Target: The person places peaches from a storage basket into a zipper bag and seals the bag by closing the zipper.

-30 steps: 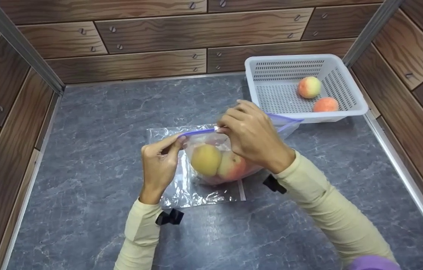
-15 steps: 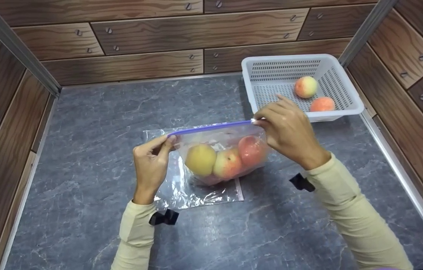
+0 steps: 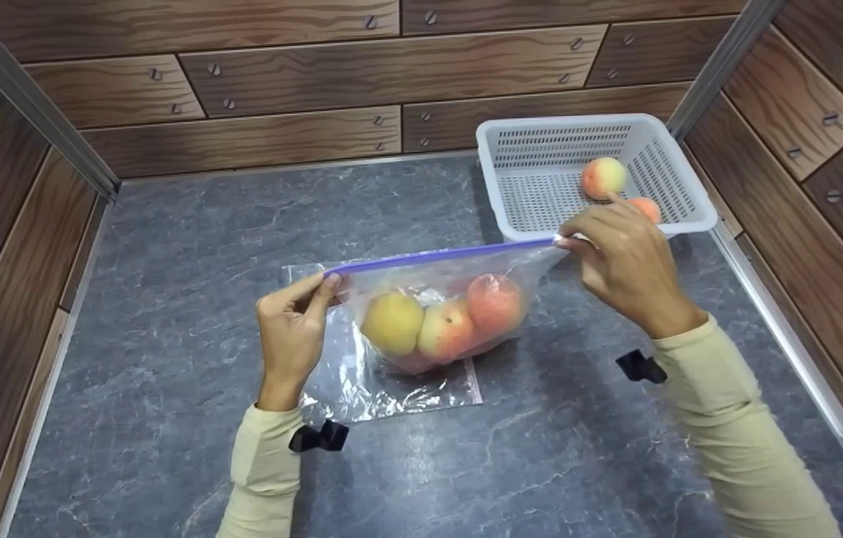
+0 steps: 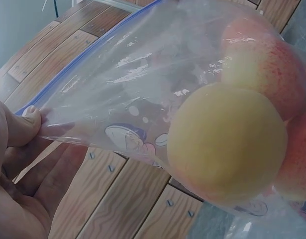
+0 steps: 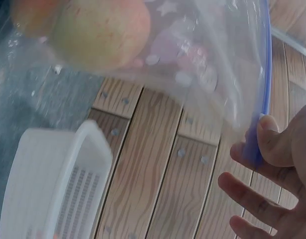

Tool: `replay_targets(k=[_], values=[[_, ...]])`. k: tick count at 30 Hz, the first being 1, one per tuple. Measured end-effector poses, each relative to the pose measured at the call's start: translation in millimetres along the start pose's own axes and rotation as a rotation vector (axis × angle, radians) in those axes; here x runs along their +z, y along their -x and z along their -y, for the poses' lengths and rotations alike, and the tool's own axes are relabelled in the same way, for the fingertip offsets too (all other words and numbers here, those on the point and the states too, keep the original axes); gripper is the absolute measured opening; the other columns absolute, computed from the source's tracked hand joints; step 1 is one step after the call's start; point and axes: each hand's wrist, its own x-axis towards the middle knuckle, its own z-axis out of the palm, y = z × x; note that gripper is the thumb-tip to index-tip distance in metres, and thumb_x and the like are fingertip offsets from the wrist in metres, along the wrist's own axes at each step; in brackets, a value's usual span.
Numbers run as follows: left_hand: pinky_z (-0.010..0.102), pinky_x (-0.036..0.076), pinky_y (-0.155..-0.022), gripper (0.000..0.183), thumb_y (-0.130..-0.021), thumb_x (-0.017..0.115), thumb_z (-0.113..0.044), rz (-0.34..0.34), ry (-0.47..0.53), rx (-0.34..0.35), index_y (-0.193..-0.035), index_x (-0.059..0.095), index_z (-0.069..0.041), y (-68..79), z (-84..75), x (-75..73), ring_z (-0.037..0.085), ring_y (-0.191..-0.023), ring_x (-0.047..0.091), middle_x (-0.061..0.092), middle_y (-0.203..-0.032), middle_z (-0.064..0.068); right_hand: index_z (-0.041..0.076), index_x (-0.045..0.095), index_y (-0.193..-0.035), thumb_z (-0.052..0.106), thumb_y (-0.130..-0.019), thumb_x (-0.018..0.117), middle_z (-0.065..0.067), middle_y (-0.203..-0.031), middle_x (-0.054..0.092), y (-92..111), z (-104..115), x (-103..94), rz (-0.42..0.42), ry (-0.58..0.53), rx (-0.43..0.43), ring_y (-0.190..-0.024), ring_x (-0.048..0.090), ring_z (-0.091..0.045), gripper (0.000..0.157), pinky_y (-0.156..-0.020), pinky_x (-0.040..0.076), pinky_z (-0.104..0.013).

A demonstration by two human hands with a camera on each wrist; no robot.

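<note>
A clear zip bag point(image 3: 459, 265) with a purple zip strip along its top is stretched between my hands. Three peaches show through its film: a yellow one point(image 3: 394, 323), a yellow-red one point(image 3: 445, 331) and a red one point(image 3: 495, 303). My left hand point(image 3: 292, 329) pinches the left end of the strip between thumb and forefinger. At the other end my right hand point(image 3: 627, 261) pinches the strip's right corner, where a small white piece shows. In the right wrist view, thumb and forefinger meet on the purple strip point(image 5: 266, 64) while the other fingers point(image 5: 252, 199) are spread.
Beneath the held bag, another clear plastic bag point(image 3: 328, 381) lies flat on the grey marbled table point(image 3: 205, 224). A white perforated basket point(image 3: 533, 202) stands at the back right, holding two peaches point(image 3: 604, 178). Wood-patterned walls point(image 3: 302, 82) enclose the back and sides.
My right hand has slid rightward along the purple strip to its right end. The strip, slack and gaping at right before, is now straight and taut. My left hand keeps its pinch.
</note>
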Motion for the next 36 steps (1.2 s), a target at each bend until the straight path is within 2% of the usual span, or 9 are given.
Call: replay_targets(k=[4,9,16,19,22,24,26,32,36], values=[[0.029,0.063,-0.066,0.009,-0.09,0.067,0.012,0.005,-0.015,0.0,-0.096,0.073,0.014,1.3,-0.6,-1.5,0.018,-0.068,0.074,0.074,-0.085,0.024,0.003,0.07,-0.088,-0.002,-0.084,0.076,-0.01,-0.086,0.072,4.3,-5.6,-3.4,0.111,0.012,0.033,-0.084,0.065,-0.03,0.009,-0.085,0.052,-0.043],[0.031,0.063,-0.069,0.011,-0.091,0.068,0.009,0.047,-0.003,-0.018,-0.1,0.073,0.013,1.1,-2.4,1.2,0.025,-0.071,0.075,0.074,-0.087,0.023,0.001,0.07,-0.099,0.004,-0.087,0.078,-0.015,-0.098,0.073,-4.5,-0.6,-20.2,0.288,0.004,0.12,-0.094,0.066,-0.036,0.014,-0.088,0.051,-0.052],[0.033,0.063,-0.07,0.012,-0.092,0.066,0.011,0.042,0.042,-0.025,-0.101,0.072,0.015,-1.9,-2.6,0.4,0.024,-0.075,0.075,0.074,-0.09,0.025,0.002,0.054,-0.142,0.039,-0.085,0.081,-0.02,-0.14,0.057,-40.0,34.1,-25.8,0.465,-0.075,0.12,-0.13,0.05,-0.041,0.072,-0.111,0.039,-0.06],[0.034,0.063,-0.071,0.013,-0.093,0.065,0.011,0.025,0.054,-0.025,-0.102,0.072,0.016,-2.7,-1.0,-0.5,0.023,-0.076,0.075,0.073,-0.091,0.026,0.004,0.059,-0.137,0.036,-0.089,0.079,-0.016,-0.127,0.067,-55.0,44.9,-9.9,0.599,-0.063,0.071,-0.112,0.064,-0.033,0.061,-0.098,0.053,-0.052],[0.034,0.063,-0.071,0.013,-0.093,0.065,0.01,0.007,0.054,-0.031,-0.103,0.072,0.015,-1.2,1.3,-3.2,0.022,-0.075,0.075,0.074,-0.091,0.026,0.006,0.072,-0.111,0.024,-0.095,0.073,-0.007,-0.091,0.073,-64.1,47.3,3.3,0.692,-0.061,0.043,-0.075,0.066,-0.022,0.024,-0.07,0.059,-0.045],[0.034,0.063,-0.071,0.013,-0.093,0.065,0.01,-0.004,0.054,-0.041,-0.104,0.071,0.015,0.5,2.8,-6.5,0.02,-0.076,0.075,0.074,-0.091,0.025,0.009,0.072,-0.093,0.017,-0.097,0.069,-0.001,-0.071,0.065,-66.5,45.5,10.6,0.682,-0.079,0.022,-0.059,0.056,-0.015,0.009,-0.056,0.053,-0.04],[0.034,0.063,-0.072,0.014,-0.093,0.065,0.01,-0.018,0.051,-0.053,-0.104,0.071,0.015,2.0,4.0,-10.7,0.019,-0.077,0.075,0.074,-0.091,0.025,0.011,0.068,-0.082,0.015,-0.098,0.066,0.002,-0.063,0.056,-67.3,45.2,16.6,0.634,-0.108,-0.004,-0.054,0.049,-0.013,0.017,-0.05,0.046,-0.038],[0.034,0.059,-0.09,0.026,-0.096,0.065,0.005,-0.042,0.057,-0.093,-0.121,0.069,0.008,10.2,4.6,-19.6,0.022,-0.103,0.072,0.072,-0.115,0.02,0.007,0.07,-0.082,0.01,-0.096,0.067,-0.001,-0.064,0.061,-71.2,53.8,19.1,0.494,-0.172,-0.063,-0.053,0.052,-0.013,0.015,-0.049,0.048,-0.035],[0.042,0.047,-0.11,0.044,-0.099,0.062,0.0,-0.06,0.037,-0.168,-0.142,0.053,0.004,24.1,9.5,-24.1,0.031,-0.128,0.057,0.059,-0.141,0.017,0.004,0.07,-0.083,0.002,-0.095,0.066,-0.002,-0.068,0.067,-78.4,59.1,9.4,0.412,-0.26,-0.048,-0.058,0.06,-0.011,0.013,-0.053,0.053,-0.028]])
